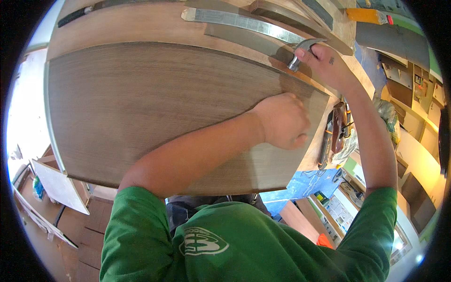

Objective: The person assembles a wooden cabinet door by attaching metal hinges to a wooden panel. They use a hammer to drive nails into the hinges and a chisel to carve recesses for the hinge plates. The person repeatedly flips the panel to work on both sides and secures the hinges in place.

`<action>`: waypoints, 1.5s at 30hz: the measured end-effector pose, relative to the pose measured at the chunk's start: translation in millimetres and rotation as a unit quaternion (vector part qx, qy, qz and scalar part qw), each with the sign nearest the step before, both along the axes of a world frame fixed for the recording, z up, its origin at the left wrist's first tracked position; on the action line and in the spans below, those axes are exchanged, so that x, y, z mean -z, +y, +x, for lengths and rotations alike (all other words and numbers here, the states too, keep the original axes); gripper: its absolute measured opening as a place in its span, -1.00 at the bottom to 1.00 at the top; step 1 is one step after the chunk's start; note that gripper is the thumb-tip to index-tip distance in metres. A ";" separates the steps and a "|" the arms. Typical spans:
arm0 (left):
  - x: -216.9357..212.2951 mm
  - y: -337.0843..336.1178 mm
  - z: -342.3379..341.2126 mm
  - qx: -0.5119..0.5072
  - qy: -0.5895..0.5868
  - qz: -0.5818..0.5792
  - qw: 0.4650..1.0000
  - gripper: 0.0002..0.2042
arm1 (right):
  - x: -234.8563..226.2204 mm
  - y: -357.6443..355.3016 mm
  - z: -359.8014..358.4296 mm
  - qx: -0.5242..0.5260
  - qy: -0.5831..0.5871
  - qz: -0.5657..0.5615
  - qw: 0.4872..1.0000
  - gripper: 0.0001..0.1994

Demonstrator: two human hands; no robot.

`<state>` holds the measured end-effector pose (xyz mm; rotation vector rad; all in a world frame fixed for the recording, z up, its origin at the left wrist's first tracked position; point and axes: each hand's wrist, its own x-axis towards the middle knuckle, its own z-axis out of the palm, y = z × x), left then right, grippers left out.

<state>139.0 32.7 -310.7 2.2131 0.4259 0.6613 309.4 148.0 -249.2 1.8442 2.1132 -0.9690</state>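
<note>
A wide brown wood-grain panel (141, 89) lies on the workbench in front of me. My left hand (284, 121) is closed in a fist against the panel's right part, with the forearm stretched across it. Whatever those fingers may hold is hidden. Past the panel's far right edge, my right hand (322, 61) grips a claw hammer (300, 52) close to its metal head; the handle is mostly out of sight. The hammer's face points down near the panel's far edge. A steel ruler (244, 26) lies just beyond, its right end by the hammer claw.
Right of the panel lie a brown hand plane (338, 127) and a black and orange tool (325, 145). Wooden strips (300, 23) run along the far side. An orange bottle (369, 16) is at the far right. At lower left stands a white board (61, 185).
</note>
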 end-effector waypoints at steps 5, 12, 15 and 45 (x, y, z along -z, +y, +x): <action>4.4 7.3 1.1 0.032 0.029 -0.049 0.998 -0.69 | 6.2 1.1 11.0 -0.025 -0.052 -0.017 0.998 -0.37; 6.1 8.9 0.3 0.043 0.010 -0.076 0.996 -0.76 | 17.7 -5.7 25.3 -0.012 -0.001 -0.032 0.999 -0.35; 4.7 11.9 0.9 0.047 0.000 -0.082 0.996 -0.76 | 16.1 1.2 16.9 -0.054 -0.006 -0.027 0.998 -0.33; 9.2 7.7 10.6 0.030 -0.005 -0.102 0.994 -0.74 | 18.5 8.9 -85.0 -0.119 0.058 0.052 0.990 -0.33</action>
